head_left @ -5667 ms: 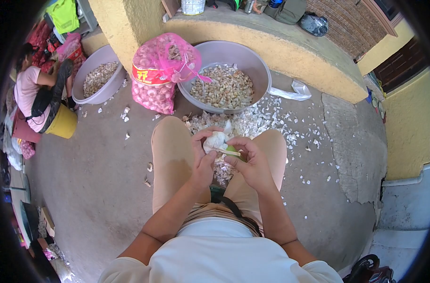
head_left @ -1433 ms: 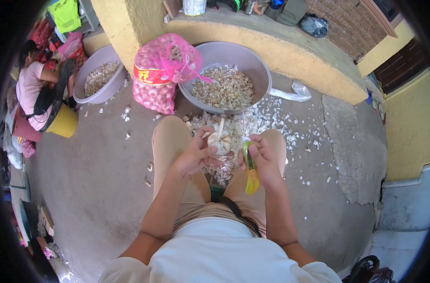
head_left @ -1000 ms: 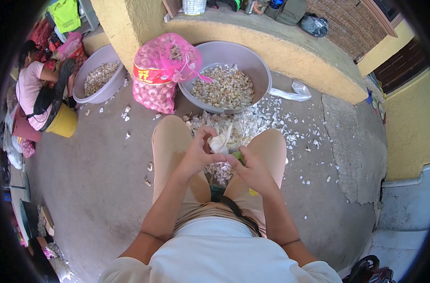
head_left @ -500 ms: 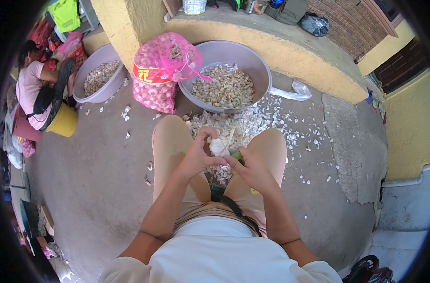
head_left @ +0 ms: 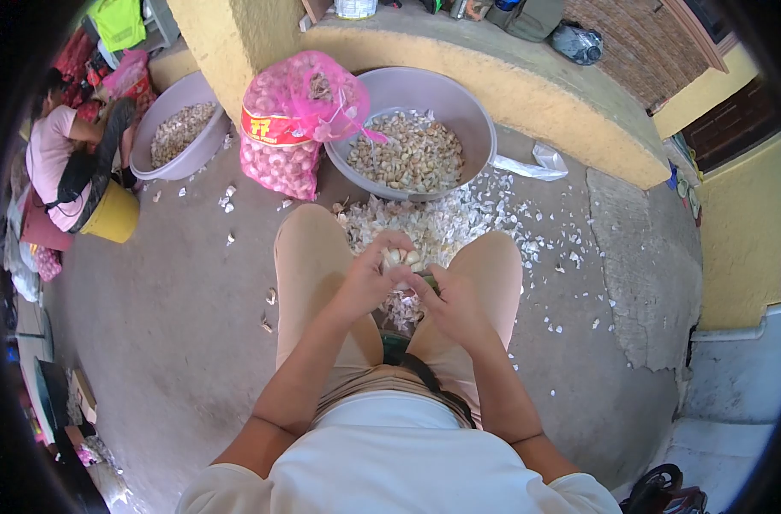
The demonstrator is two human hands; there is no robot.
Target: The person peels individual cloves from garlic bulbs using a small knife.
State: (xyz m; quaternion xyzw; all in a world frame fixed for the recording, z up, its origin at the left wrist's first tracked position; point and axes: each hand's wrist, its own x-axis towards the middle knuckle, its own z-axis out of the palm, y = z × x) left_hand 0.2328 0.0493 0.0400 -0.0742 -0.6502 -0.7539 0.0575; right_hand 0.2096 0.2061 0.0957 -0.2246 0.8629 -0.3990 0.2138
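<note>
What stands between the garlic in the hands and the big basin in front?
Nothing tall is visible: only loose skins lie on the floor between the garlic and the basin. The pink bag stands at the left, its top overlapping the basin's rim in this view.

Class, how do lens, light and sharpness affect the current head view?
Head view: lens distortion seems to bow the ledge, and black vignetting darkens the corners; head view: light looks soft, the door dark; head view: the garlic bulb is too small for fine detail.
</note>
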